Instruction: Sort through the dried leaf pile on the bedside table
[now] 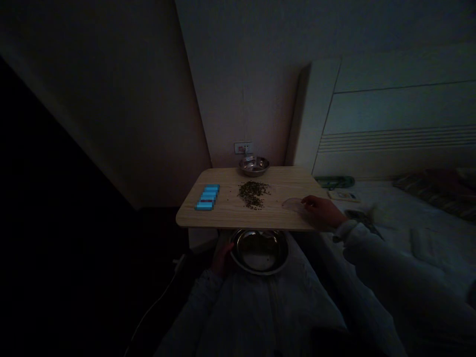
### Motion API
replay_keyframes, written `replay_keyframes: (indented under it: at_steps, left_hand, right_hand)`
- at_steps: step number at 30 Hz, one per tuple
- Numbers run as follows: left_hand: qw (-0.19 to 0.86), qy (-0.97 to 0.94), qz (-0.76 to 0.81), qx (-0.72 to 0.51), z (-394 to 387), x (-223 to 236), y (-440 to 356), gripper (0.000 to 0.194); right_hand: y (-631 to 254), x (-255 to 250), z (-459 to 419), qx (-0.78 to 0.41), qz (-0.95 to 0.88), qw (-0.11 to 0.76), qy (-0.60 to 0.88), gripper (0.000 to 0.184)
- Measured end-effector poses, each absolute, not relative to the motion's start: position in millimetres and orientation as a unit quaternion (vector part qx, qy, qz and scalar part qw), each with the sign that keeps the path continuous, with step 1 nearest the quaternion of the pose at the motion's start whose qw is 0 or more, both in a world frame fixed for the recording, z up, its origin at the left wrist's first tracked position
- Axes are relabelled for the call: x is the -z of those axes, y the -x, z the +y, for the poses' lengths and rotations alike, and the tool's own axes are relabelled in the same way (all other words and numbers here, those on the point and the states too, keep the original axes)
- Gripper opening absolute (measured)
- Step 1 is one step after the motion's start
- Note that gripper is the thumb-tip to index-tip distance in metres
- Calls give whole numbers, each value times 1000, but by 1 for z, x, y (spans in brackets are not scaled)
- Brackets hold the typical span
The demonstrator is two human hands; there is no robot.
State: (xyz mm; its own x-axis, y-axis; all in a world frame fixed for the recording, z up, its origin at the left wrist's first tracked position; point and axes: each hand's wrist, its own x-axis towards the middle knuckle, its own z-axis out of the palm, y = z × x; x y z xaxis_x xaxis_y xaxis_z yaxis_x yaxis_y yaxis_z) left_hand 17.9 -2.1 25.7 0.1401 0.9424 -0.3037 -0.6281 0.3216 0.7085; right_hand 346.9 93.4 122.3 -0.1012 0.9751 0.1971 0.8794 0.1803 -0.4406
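Note:
A shiny metal bowl (260,252) rests on my lap just below the table's front edge, with some dark bits inside. My left hand (222,259) grips its left rim. At the right side of the table, my right hand (323,210) pinches a thin, translucent rounded piece (293,204) that lies low over the tabletop; its exact kind is unclear in the dim light. To its left, a loose pile of small greenish-brown grains or beans (253,192) spreads over the middle of the wooden table (223,218), with a few strays around it.
Behind the pile stands a smaller metal bowl (254,166), below a wall socket (243,148). A phone with a lit blue screen (207,197) lies at the table's left. On the right is a bed (394,208) with a green object (336,182) and other items.

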Motion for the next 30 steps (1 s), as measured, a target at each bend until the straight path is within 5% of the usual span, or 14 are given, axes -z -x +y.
replay_keyframes:
  at_steps: [30]
  left_hand:
    - [722,-243,366,-535,1,-13,-23,40]
  right_hand:
    - [-318,-125,85,-235,-717,223,617,25]
